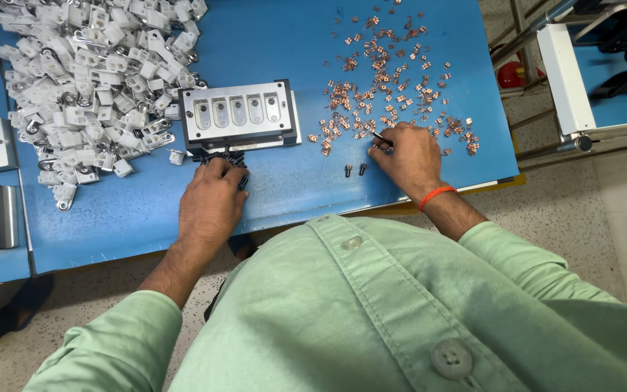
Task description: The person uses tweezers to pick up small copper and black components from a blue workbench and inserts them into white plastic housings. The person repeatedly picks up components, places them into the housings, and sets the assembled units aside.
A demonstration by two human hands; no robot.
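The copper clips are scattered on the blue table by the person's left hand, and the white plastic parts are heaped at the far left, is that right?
Not quite. The head view shows the copper clips scattered by the right hand, not the left. The left hand rests at the metal fixture block. The white plastic parts are indeed heaped at the far left of the blue table.

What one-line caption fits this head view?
Left hand at a metal jig; right hand among copper clips.

left hand (212, 199) palm down, fingers curled | right hand (409, 156) fingers pinched
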